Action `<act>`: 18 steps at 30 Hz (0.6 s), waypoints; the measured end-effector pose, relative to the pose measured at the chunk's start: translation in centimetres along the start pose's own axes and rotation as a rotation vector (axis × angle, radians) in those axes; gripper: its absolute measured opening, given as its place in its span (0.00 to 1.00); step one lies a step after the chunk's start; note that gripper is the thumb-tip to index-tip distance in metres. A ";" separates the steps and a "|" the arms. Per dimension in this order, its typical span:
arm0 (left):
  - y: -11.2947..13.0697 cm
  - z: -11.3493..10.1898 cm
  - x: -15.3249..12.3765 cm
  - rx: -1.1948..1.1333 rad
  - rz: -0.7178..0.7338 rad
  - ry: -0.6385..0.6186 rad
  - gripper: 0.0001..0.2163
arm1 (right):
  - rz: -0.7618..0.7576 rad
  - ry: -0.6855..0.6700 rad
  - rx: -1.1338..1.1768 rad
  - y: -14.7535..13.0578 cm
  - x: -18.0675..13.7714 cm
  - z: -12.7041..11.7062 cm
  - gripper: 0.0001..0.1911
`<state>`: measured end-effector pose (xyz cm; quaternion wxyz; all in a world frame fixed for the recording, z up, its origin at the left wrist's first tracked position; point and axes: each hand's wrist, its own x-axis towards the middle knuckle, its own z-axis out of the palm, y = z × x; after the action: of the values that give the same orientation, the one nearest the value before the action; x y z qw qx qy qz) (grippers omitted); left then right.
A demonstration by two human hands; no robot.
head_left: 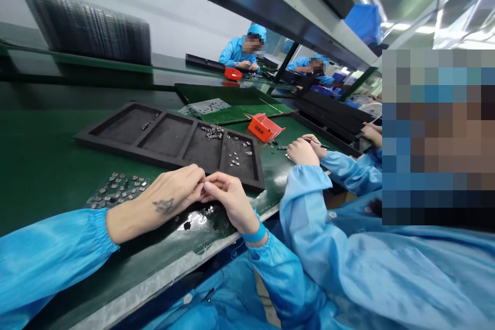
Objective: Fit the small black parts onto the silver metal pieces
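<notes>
At the green bench's near edge, left hand (162,201) and right hand (228,198) meet fingertip to fingertip, pinched shut just before the black tray (127,126); whatever they pinch is too small to make out, hidden between the fingers.

Factory assembly line, conveyor belt (46,165), gowned co-workers (242,51)
</notes>
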<state>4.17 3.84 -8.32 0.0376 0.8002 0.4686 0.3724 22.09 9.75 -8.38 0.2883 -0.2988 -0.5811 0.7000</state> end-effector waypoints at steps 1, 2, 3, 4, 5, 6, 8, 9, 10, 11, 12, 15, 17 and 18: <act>0.0 0.0 -0.1 -0.019 -0.022 -0.012 0.08 | -0.004 0.004 -0.022 0.1 0.0 0.0 0.17; -0.1 0.1 -0.1 -0.028 -0.036 -0.023 0.08 | -0.008 0.009 -0.042 0.1 -0.1 0.1 0.17; -0.1 0.1 -0.2 -0.031 -0.041 -0.028 0.08 | -0.014 0.012 -0.057 0.1 -0.1 0.1 0.17; -0.1 0.1 -0.2 -0.033 -0.041 -0.030 0.08 | -0.020 0.011 -0.066 0.1 -0.1 0.2 0.18; -0.2 0.1 -0.3 -0.038 -0.043 -0.037 0.08 | -0.023 0.007 -0.068 0.1 -0.1 0.2 0.18; -0.2 0.2 -0.3 -0.046 -0.047 -0.047 0.08 | -0.022 0.007 -0.067 0.0 -0.1 0.3 0.18; -0.2 0.2 -0.3 -0.059 -0.055 -0.052 0.09 | -0.011 0.019 -0.064 -0.1 -0.2 0.3 0.18; -0.2 0.2 -0.3 -0.065 -0.061 -0.056 0.09 | -0.004 0.024 -0.067 -0.3 -0.2 0.4 0.18; -0.2 0.2 -0.2 -0.072 -0.069 -0.067 0.09 | 0.000 0.031 -0.071 -0.3 -0.2 0.4 0.18; -0.2 0.2 -0.2 -0.076 -0.077 -0.068 0.09 | 0.000 0.033 -0.075 -0.4 -0.2 0.4 0.17; -0.2 0.2 -0.2 -0.083 -0.086 -0.068 0.09 | -0.004 0.032 -0.078 -0.4 -0.2 0.4 0.17; -0.2 0.0 -0.1 -0.128 -0.133 -0.086 0.11 | -0.021 0.018 -0.098 -0.4 -0.1 0.3 0.15; -0.2 -0.2 0.0 -0.181 -0.174 -0.117 0.12 | -0.031 0.015 -0.121 -0.4 0.0 0.2 0.15; -0.2 -0.4 0.2 -0.211 -0.199 -0.134 0.12 | -0.036 0.013 -0.130 -0.4 0.0 0.2 0.15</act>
<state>3.85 3.98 -8.03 0.1893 0.7645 0.5003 0.3596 21.96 9.72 -8.00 0.2846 -0.3109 -0.6288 0.6534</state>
